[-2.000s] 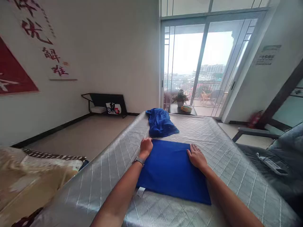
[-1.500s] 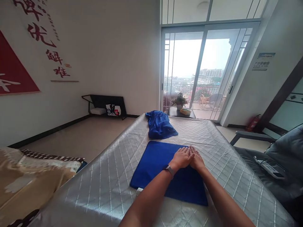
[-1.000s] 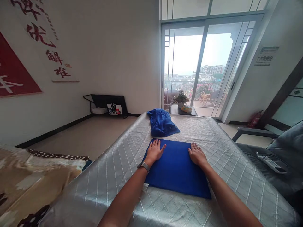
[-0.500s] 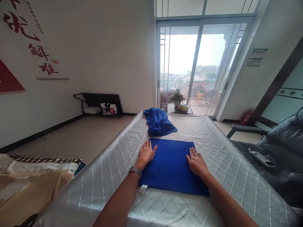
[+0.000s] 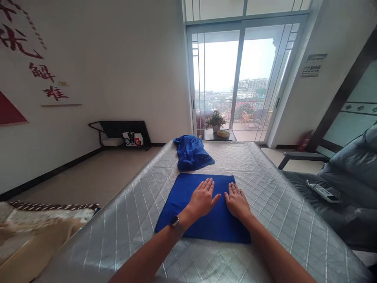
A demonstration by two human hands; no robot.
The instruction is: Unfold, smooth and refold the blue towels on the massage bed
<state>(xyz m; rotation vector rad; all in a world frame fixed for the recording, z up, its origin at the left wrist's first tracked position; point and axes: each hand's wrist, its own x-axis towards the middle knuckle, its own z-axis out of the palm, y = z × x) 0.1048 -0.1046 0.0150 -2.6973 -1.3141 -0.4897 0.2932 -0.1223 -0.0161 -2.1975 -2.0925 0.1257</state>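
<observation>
A blue cloth (image 5: pixel 176 204), folded into a flat rectangle, lies on the silver quilted table cover (image 5: pixel 132 228). Over the middle of the cloth is my left hand (image 5: pixel 203 198), palm down with its fingers stretched out and the thumb apart. My right hand (image 5: pixel 238 201) rests flat along the right edge of the same cloth, its fingers pointing away from me. Neither hand grips anything. A second blue cloth (image 5: pixel 193 153) lies crumpled just beyond the folded one. My left forearm hides part of the near edge of the folded cloth.
On the right stands a dark armchair (image 5: pixel 312 184) with a white power strip (image 5: pixel 324 192) on its seat. A potted plant (image 5: pixel 216 121) is on a small table before the glass doors. Brown and white fabric (image 5: pixel 44 232) lies at lower left.
My left hand has moved right from the cloth's left edge to its middle. The right hand stays at the right edge. The white tag at the near edge is now hidden.
</observation>
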